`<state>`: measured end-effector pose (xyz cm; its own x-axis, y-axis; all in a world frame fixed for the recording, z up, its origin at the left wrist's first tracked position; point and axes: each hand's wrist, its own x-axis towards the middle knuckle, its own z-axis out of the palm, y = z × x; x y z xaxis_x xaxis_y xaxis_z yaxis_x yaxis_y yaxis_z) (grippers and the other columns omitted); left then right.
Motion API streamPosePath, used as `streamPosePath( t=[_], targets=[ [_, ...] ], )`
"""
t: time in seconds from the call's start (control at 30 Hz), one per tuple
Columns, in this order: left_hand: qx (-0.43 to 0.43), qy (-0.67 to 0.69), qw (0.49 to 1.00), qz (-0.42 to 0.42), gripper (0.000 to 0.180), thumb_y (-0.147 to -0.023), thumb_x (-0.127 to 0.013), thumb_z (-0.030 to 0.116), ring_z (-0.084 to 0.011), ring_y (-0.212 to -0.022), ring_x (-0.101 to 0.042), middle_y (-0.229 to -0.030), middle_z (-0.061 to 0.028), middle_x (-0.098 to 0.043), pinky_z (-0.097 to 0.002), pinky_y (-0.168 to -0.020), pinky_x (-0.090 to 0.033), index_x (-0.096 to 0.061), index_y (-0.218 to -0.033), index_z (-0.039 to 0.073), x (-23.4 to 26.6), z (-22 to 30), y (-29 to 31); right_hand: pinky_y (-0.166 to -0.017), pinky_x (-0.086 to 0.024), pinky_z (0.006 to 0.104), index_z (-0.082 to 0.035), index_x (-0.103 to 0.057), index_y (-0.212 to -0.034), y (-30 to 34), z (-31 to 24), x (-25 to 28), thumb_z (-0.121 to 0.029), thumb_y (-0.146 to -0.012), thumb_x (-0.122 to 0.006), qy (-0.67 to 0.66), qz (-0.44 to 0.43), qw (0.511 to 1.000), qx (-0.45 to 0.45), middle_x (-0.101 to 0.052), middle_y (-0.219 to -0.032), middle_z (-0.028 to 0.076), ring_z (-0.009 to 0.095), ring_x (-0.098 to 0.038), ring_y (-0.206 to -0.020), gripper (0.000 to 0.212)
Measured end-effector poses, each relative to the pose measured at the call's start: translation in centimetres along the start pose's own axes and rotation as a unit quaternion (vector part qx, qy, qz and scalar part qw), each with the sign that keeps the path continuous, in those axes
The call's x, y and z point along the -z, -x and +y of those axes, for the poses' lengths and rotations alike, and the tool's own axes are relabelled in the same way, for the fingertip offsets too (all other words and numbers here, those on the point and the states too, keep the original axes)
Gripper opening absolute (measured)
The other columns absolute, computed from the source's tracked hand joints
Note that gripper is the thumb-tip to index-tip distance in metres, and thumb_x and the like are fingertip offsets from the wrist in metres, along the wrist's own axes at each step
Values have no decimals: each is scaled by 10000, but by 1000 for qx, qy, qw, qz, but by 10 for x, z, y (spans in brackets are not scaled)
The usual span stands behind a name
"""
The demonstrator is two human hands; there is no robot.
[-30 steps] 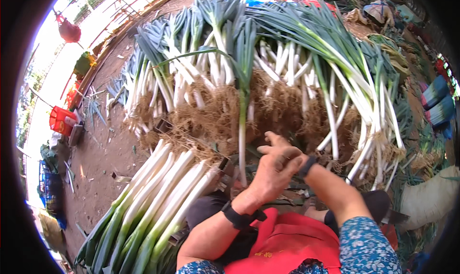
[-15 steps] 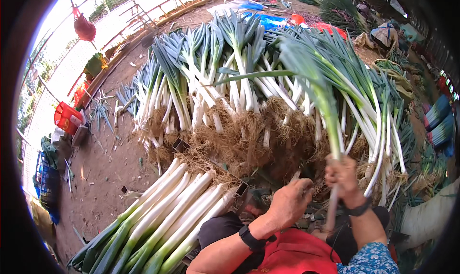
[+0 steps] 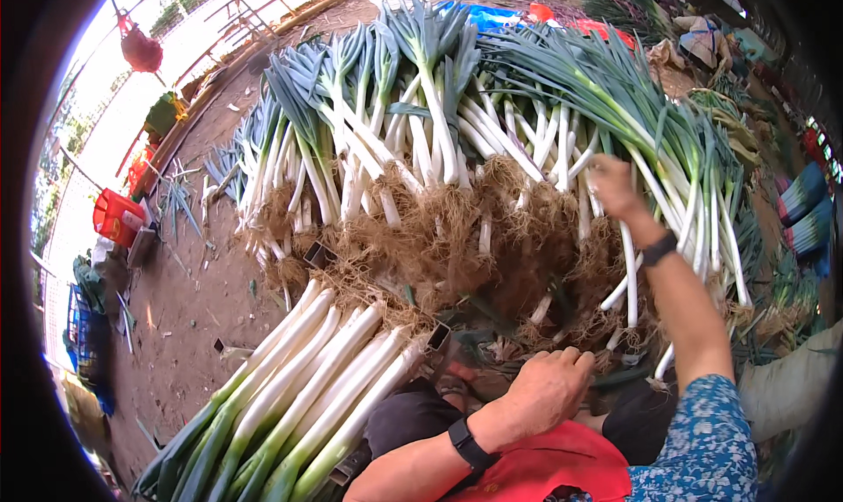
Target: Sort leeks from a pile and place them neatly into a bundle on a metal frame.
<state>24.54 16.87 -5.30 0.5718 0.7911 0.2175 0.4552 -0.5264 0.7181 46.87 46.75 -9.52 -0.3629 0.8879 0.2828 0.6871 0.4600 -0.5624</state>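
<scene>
In front of my red apron point(image 3: 553, 462), my left hand point(image 3: 546, 386) is closed with its fingers curled. Anything inside it is hidden from this side. My right arm stretches forward, and my right hand point(image 3: 615, 188), smeared by motion, is at the white stems in the right part of a big heap of leeks point(image 3: 448, 151). Its fingers do not show clearly. The heap's green leaves point away from me and its brown, hairy roots point(image 3: 439, 238) face me. At my left, thick white leeks point(image 3: 303, 379) lie side by side on a dark metal rack point(image 3: 437, 337), roots toward the heap.
Bare soil floor point(image 3: 176, 326) lies to the left, with leaf scraps. Along the left edge are a red bucket point(image 3: 118, 218), a blue crate point(image 3: 81, 331) and a hanging red net bag point(image 3: 140, 50). A blue sheet point(image 3: 487, 16) lies behind the heap. Tied bundles point(image 3: 803, 216) stand far right.
The leek that my right hand held upright is no longer in it. That hand has moved forward to the heap. My left hand has shifted slightly down and right.
</scene>
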Motion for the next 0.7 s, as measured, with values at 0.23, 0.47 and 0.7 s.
streamPosePath(
  t=[0.23,0.47,0.7],
  targets=[
    [32,-157,986,-40,287,-813,-580,148,-259,-819,-616,-911,-124,-578,-348,-719,-480,-551,-1062,8,11,-12,-7,-798,-494,397,17,-545,-1042,-95,-143,-163,-118,-891,-524,-31,-18,997,-68,-599,-910,159,243,-598,-911,204],
    [19,-194,981,3,211,-753,-605,133,-192,-762,-595,-824,-76,-554,-294,-628,-436,-559,-934,35,8,-20,-1,-713,-551,412,77,-560,-1105,-122,-109,-178,-79,-793,-608,355,-12,933,54,-607,-1013,182,340,-640,-933,351],
    [72,-191,974,-96,384,-780,-587,142,-224,-800,-612,-888,-112,-566,-322,-678,-463,-555,-1125,-24,8,-25,-3,-761,-568,414,49,-633,-1023,-134,-99,-143,-107,-848,-506,238,-160,957,40,-666,-838,206,336,-683,-804,267]
  ],
)
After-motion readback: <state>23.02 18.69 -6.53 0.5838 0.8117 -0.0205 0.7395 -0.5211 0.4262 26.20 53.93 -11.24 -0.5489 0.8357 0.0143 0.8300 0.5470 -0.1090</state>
